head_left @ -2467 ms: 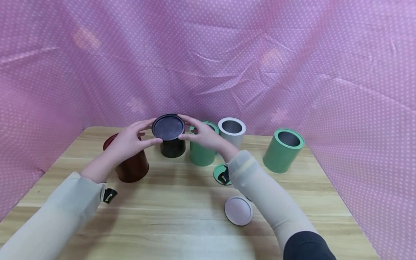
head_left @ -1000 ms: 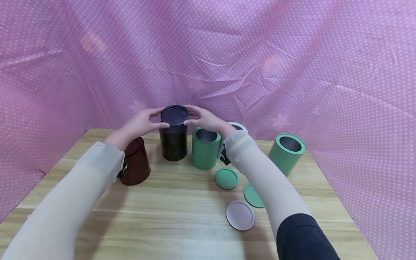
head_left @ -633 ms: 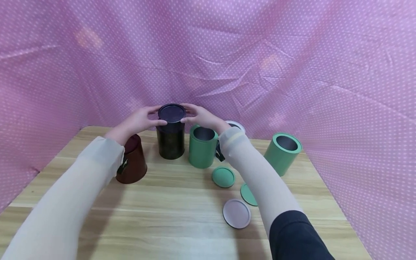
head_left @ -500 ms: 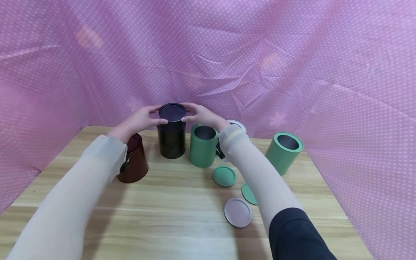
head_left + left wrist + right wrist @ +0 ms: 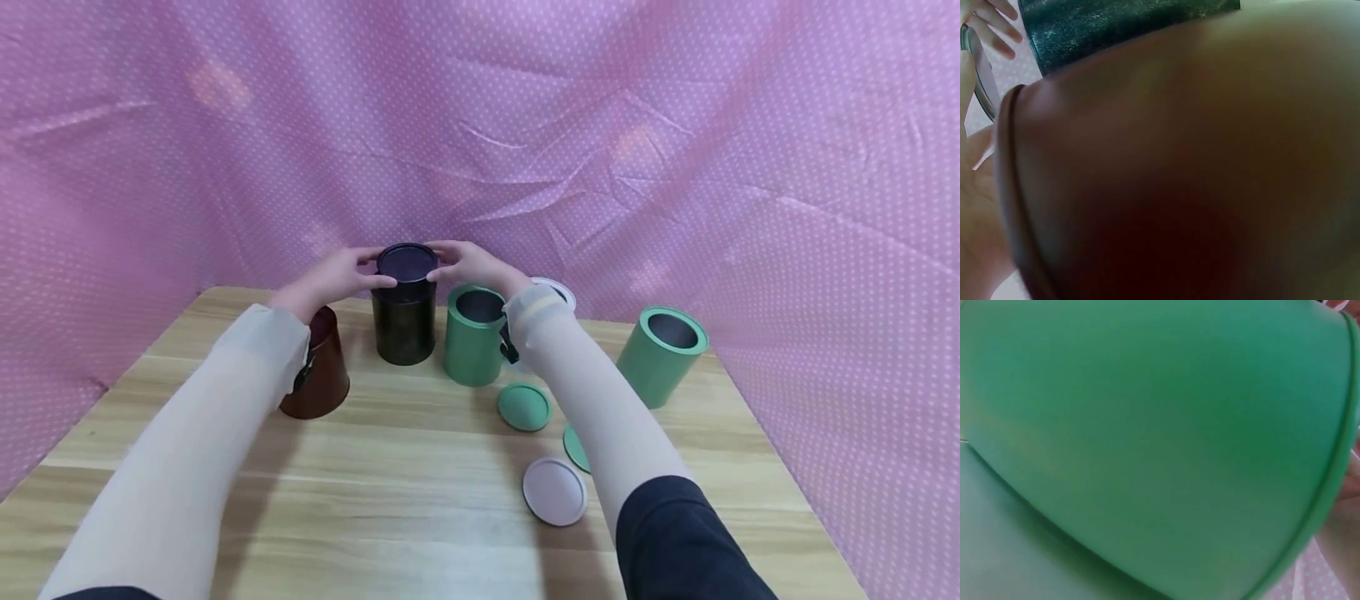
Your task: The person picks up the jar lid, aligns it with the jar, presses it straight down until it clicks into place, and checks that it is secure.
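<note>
A black can (image 5: 406,325) stands at the back of the wooden table (image 5: 390,467) with a dark round lid (image 5: 407,262) sitting on its mouth. My left hand (image 5: 351,276) pinches the lid's left rim between thumb and fingers. My right hand (image 5: 459,263) pinches the right rim the same way. In the left wrist view a brown can (image 5: 1179,187) fills the frame, with the black can (image 5: 1116,25) behind it. The right wrist view shows only the side of a green can (image 5: 1147,437).
A brown can (image 5: 322,379) stands under my left sleeve and an open green can (image 5: 474,337) beside the black one. A white can (image 5: 561,292) peeks from behind my right forearm. Another open green can (image 5: 663,346) stands at the right. Two green lids (image 5: 524,407) (image 5: 573,448) and a white lid (image 5: 554,492) lie flat.
The dark lid, held tilted above the black can 2.5 s ago, now sits on its mouth. Over the last second both hands have stayed at its rim.
</note>
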`<state>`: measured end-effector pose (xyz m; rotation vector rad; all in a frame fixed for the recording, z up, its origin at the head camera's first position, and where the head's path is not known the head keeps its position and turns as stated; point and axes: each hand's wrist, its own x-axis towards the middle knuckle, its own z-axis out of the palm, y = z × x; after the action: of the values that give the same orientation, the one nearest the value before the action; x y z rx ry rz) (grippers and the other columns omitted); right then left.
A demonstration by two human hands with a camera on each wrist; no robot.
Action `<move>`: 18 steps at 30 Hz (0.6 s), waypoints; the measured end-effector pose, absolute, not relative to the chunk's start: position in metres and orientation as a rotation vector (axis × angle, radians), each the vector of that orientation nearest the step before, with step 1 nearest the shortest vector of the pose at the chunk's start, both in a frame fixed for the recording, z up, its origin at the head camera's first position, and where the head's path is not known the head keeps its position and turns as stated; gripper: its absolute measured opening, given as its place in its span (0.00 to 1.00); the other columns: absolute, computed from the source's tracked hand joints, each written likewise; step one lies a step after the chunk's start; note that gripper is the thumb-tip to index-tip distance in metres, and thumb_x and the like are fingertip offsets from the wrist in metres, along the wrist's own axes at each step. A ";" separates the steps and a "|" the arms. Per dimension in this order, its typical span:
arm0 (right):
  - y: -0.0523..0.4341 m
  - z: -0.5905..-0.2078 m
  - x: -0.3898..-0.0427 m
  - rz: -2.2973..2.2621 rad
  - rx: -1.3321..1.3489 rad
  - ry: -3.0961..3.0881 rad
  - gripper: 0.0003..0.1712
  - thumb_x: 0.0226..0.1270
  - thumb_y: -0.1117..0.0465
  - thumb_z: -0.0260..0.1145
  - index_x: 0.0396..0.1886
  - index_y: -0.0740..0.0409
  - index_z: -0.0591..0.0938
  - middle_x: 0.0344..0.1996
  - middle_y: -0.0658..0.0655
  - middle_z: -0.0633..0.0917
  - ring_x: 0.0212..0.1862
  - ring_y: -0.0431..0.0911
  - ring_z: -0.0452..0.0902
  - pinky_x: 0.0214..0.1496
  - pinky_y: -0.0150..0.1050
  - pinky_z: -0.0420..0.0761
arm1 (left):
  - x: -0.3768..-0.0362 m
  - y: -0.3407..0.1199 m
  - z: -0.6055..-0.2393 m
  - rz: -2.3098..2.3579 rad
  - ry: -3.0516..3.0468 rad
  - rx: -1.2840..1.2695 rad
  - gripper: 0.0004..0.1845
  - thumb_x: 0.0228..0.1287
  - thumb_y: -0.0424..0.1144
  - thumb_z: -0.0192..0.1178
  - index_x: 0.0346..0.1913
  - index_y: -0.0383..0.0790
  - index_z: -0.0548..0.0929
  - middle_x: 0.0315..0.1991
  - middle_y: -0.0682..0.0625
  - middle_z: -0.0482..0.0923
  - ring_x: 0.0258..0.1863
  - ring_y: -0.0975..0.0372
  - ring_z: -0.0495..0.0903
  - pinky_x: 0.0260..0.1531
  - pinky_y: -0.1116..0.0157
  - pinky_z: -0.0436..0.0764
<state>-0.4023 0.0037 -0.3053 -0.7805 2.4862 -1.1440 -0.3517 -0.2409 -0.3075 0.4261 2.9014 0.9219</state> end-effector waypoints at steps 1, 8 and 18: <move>0.004 -0.306 -0.403 -1.143 -0.775 2.482 0.38 0.65 0.53 0.68 0.73 0.47 0.65 0.68 0.56 0.72 0.69 0.48 0.67 0.72 0.44 0.66 | -0.352 -0.240 -0.308 0.927 2.899 0.430 0.42 0.63 0.55 0.62 0.74 0.39 0.61 0.70 0.32 0.63 0.69 0.42 0.63 0.67 0.45 0.63; 0.002 -0.310 -0.405 -1.107 -0.793 2.487 0.38 0.67 0.54 0.66 0.73 0.51 0.64 0.69 0.56 0.71 0.70 0.49 0.65 0.72 0.45 0.66 | -0.352 -0.239 -0.309 0.934 2.891 0.434 0.42 0.63 0.53 0.63 0.73 0.35 0.60 0.68 0.30 0.64 0.68 0.42 0.64 0.68 0.46 0.63; -0.003 -0.314 -0.407 -1.086 -0.790 2.473 0.38 0.67 0.53 0.66 0.74 0.50 0.62 0.69 0.58 0.70 0.71 0.50 0.64 0.73 0.47 0.64 | -0.352 -0.240 -0.313 0.826 2.931 0.439 0.42 0.65 0.53 0.61 0.73 0.33 0.58 0.64 0.32 0.70 0.67 0.42 0.66 0.68 0.46 0.64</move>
<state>-0.4067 -0.0033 -0.3138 -0.7902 2.4728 -1.0856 -0.3515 -0.2402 -0.3134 0.4386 2.9311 0.8260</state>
